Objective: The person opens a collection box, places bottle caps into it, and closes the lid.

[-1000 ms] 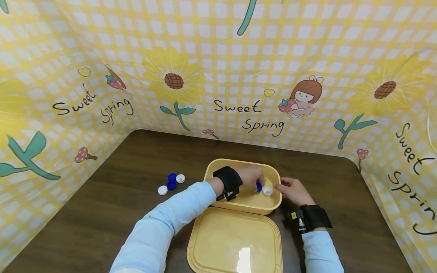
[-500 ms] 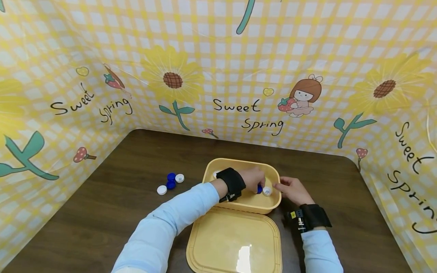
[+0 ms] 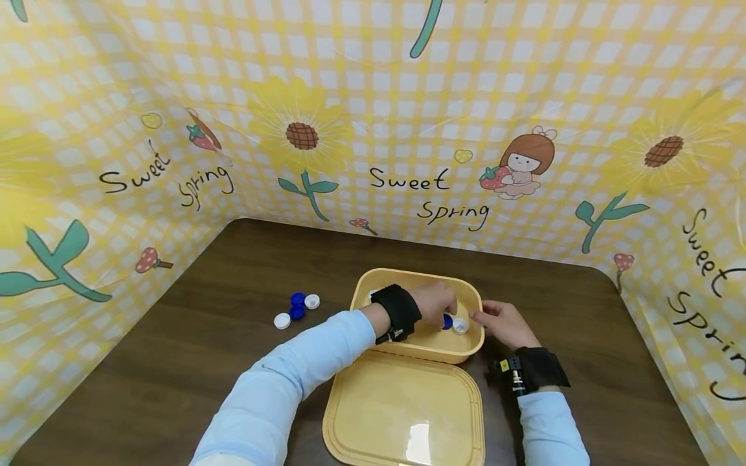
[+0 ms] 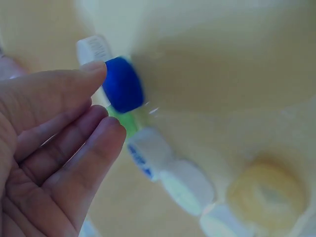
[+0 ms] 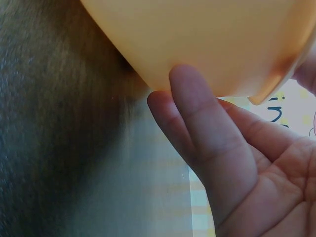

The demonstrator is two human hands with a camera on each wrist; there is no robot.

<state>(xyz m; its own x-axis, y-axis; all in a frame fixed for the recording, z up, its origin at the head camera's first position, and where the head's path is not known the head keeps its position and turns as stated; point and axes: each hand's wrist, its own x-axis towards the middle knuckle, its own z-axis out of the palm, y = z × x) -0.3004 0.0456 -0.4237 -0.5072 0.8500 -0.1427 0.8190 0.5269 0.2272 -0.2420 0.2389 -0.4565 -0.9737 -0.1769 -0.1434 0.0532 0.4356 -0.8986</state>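
Note:
Inside the yellow plastic box (image 3: 419,353), my left hand (image 3: 432,303) pinches a blue bottle cap (image 4: 124,85). Its thumb lies against the cap in the left wrist view; the index finger is hidden there. A white cap (image 3: 460,325) sits right beside the blue one. Several more caps line up in the box, among them a white cap (image 4: 187,185), a green piece (image 4: 123,121) and a blurred yellowish round cap (image 4: 269,195). My right hand (image 3: 508,325) holds the box's right end at the rim, with fingers (image 5: 192,89) against its outer wall.
A flat yellow lid (image 3: 402,414) lies in front of the box on the dark wooden table (image 3: 204,362). Left of the box are two blue caps (image 3: 298,299) and two white caps (image 3: 282,321). A patterned yellow checked cloth (image 3: 350,129) walls off the back and sides.
My left hand has shifted slightly to the right within the box, beside the blue cap. The right hand stays at the box's end. The head view has moved a little.

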